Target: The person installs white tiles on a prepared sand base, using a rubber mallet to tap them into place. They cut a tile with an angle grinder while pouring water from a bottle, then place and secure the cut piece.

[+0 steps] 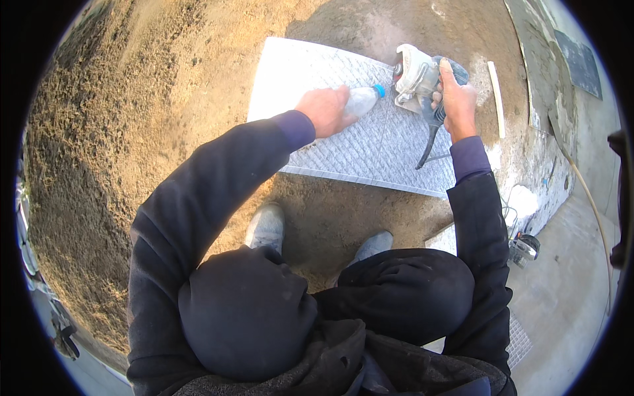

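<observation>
A pale grey slab with a grooved face lies flat on the ground before me, a thin line running across it. My left hand is wrapped round a clear plastic bottle with a blue cap, tipped over so the cap points right toward the line. Gripped in my right hand is a dusty power cutter with a pale blade guard. Its guard sits over the slab's far right part, close to the line; whether the blade touches the stone is hidden. A dark cord hangs from the tool.
Sandy soil spreads along the left. Right of the slab lies a narrow white strip. A second tool rests on the concrete at right, near a long hose. My shoes stand just below the slab's near edge.
</observation>
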### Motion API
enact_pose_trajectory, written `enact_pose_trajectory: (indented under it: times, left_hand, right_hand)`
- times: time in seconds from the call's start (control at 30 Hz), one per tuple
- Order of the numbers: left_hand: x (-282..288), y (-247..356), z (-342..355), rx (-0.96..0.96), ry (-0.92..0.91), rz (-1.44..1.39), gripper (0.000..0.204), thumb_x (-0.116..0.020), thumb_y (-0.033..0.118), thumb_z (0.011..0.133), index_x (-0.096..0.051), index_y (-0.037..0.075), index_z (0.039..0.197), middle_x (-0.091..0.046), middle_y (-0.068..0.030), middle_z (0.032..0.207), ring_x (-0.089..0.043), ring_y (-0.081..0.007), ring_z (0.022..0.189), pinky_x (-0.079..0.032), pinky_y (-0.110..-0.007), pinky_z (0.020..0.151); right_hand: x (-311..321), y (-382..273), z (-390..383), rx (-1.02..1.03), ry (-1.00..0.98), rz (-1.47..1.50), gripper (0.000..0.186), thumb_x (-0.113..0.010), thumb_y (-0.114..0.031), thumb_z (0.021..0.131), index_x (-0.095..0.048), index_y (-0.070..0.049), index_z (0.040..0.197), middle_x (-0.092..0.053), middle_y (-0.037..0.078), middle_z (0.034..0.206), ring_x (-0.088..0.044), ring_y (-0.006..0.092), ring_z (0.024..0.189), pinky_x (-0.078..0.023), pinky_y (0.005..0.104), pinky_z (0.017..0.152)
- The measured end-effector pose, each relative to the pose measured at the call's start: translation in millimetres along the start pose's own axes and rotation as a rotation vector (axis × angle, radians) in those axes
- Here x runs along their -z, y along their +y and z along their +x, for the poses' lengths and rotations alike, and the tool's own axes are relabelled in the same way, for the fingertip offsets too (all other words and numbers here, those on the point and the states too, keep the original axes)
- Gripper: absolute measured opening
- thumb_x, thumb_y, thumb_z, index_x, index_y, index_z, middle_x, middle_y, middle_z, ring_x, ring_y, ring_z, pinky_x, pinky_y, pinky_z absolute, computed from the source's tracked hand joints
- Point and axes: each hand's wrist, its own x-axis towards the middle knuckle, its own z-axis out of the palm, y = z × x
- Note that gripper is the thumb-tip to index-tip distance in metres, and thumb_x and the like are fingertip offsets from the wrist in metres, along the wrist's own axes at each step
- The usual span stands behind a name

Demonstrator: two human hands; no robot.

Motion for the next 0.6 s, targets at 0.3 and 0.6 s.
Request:
enact_pose_trajectory:
  times: [0.3,0.6]
  left_hand:
    - [-9,-7,-2,-0.087,0.087,0.004,0.050,-0.073,0.045,0.095,-0.059,-0.001,0.108,-0.071,-0.0263,0.078,-0.072,-0.0446,0.075,-0.057,-0.052,0.070]
    - [-6,-5,-6,-0.074,0.064,0.027,0.050,-0.073,0.044,0.096,-0.058,-0.001,0.109,-0.071,-0.0264,0.077,-0.073,-0.0442,0.073,-0.058,-0.052,0.068]
  right_hand:
    - [3,4,-7,-0.001,-0.017,0.047,0.031,-0.077,-0.031,0.097,-0.071,-0.001,0.097,-0.060,0.003,0.072,-0.057,0.0139,0.052,-0.045,0.0318,0.043]
    - [4,10,-10,0.028,-0.014,0.044,0.033,-0.078,-0.034,0.096,-0.071,-0.002,0.094,-0.060,0.002,0.069,-0.056,0.0133,0.050,-0.045,0.0315,0.041]
